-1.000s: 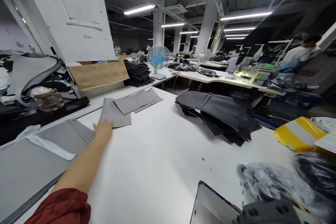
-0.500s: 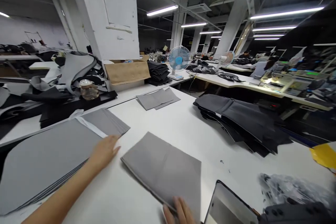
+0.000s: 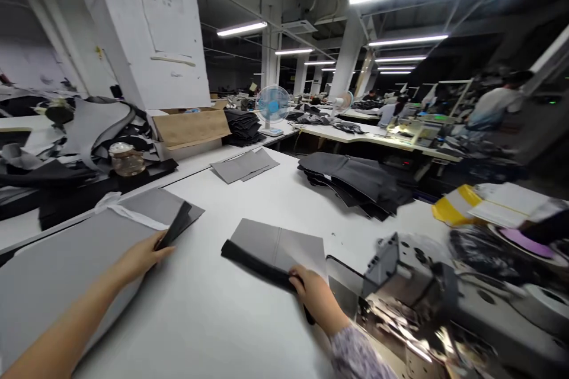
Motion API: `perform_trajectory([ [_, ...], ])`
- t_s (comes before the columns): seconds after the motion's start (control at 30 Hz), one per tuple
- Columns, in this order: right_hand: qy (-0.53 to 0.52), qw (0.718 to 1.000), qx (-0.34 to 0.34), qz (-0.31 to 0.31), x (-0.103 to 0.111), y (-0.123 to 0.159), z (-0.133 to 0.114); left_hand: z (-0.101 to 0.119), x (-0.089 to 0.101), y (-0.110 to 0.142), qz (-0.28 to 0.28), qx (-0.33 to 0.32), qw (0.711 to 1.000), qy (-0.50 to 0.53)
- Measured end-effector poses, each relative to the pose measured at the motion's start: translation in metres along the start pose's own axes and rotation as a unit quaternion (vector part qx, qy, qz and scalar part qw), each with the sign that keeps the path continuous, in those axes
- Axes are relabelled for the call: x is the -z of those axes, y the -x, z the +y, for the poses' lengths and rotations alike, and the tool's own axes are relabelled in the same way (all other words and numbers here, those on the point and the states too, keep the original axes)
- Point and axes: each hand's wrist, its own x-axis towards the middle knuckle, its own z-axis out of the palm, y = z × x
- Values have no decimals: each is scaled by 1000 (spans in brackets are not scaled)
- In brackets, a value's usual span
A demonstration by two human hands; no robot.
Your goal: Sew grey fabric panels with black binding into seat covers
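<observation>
On the left of the white table [image 3: 200, 331] lies a stack of large grey fabric panels [image 3: 57, 272], crossed by a white cloth strip [image 3: 137, 217]. My left hand [image 3: 142, 257] pinches the near edge of the top panel, which is turned up so that its black underside shows. A smaller grey fabric piece [image 3: 275, 243] lies in the middle. Its near edge is folded up, black side out, with the fingers of my right hand [image 3: 313, 296] closed on that edge. How many layers each hand has, I cannot tell.
A sewing machine [image 3: 409, 290] stands close by my right arm. Further back lie dark fabric pieces [image 3: 355, 177] and two light grey pieces [image 3: 244, 164]. A glass jar [image 3: 127, 160], a cardboard box [image 3: 193, 128] and a fan [image 3: 272, 108] line the far side. Another person [image 3: 493, 106] is at the far right.
My view has swung right, bringing the sewing machine in. Both hands have closed on fabric edges and turned them up, showing black undersides; earlier they rested on or beside the pieces.
</observation>
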Motion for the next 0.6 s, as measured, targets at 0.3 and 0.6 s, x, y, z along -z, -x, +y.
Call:
perform_trajectory([
  [0.3, -83, 990, 12, 112, -40, 75, -28, 231, -148, 120, -231, -274, 933, 43],
  [0.6, -36, 989, -14, 141, -21, 173, 2, 274, -215, 126, -235, -333, 910, -80],
])
